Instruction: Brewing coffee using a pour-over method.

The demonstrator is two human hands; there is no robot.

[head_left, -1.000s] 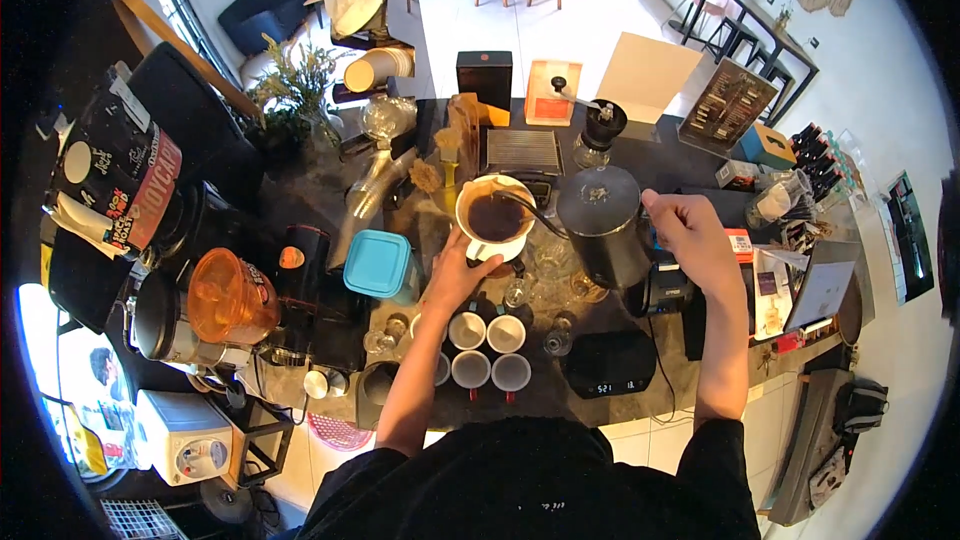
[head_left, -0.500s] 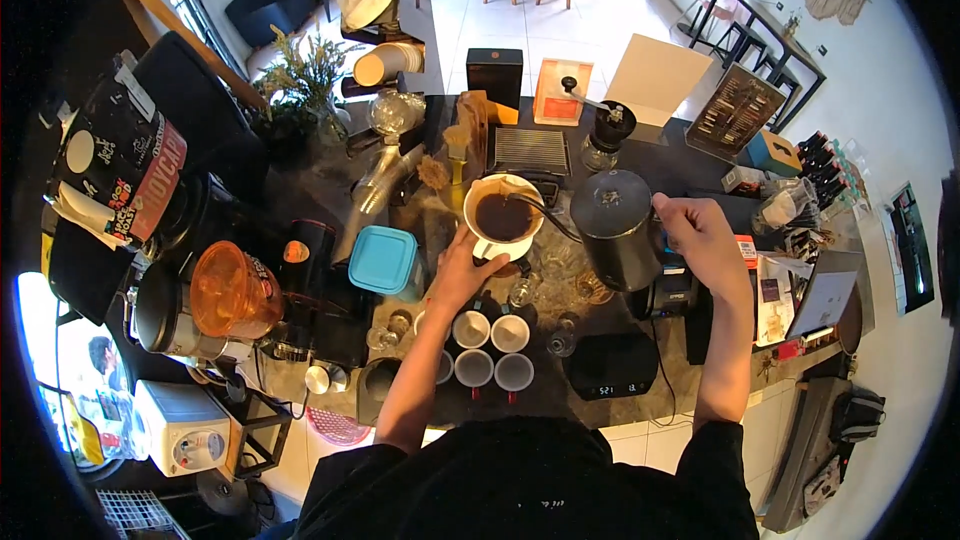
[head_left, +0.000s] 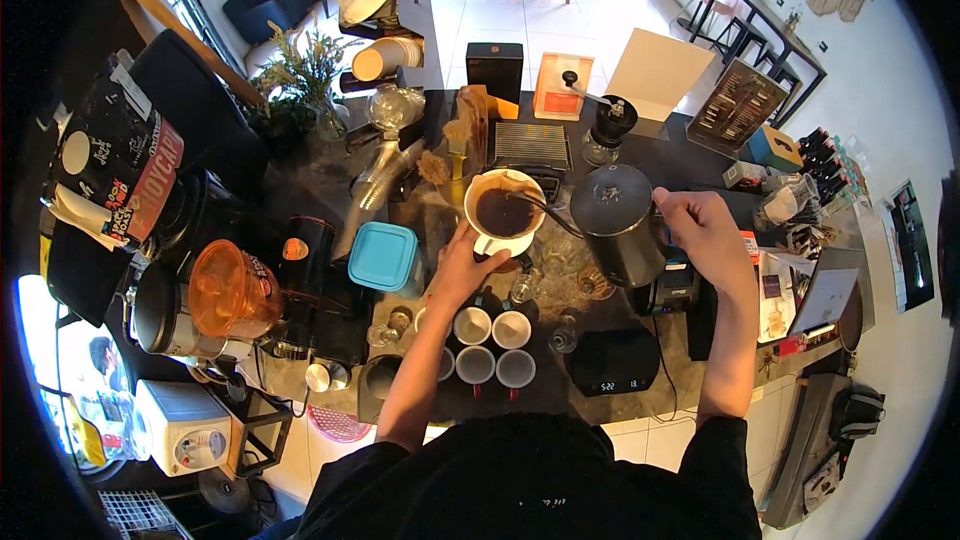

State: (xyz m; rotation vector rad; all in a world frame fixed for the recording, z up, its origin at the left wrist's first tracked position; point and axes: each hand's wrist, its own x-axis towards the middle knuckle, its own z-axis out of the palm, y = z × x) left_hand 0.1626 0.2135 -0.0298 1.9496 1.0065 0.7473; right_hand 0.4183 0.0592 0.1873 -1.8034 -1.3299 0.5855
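My right hand (head_left: 706, 232) is closed round the handle of a black gooseneck kettle (head_left: 622, 230), held up right of centre. Its thin spout reaches left over the rim of a white coffee dripper (head_left: 487, 232). A brown paper filter (head_left: 500, 182) lines the dripper, with dark wet coffee (head_left: 505, 212) inside. My left hand (head_left: 464, 268) grips the dripper low on its near side, thumb along the base and fingertips partly hidden. Whatever carries the dripper is mostly hidden beneath it. Several white cups (head_left: 474, 326) stand nearer me, in front of the dripper.
A black scale (head_left: 613, 362) lies right of the cups, near the counter's front edge. A blue-lidded container (head_left: 384, 257) stands beside my left forearm. Small glassware (head_left: 592, 282) sits under the kettle. A hand grinder (head_left: 606, 130) stands beyond it. An orange-tinted hopper (head_left: 228, 285) is at left.
The liquid in the filter looks slightly lower, with more brown showing round it. The kettle has shifted very little, and both hands keep their hold. The digits on the scale have changed.
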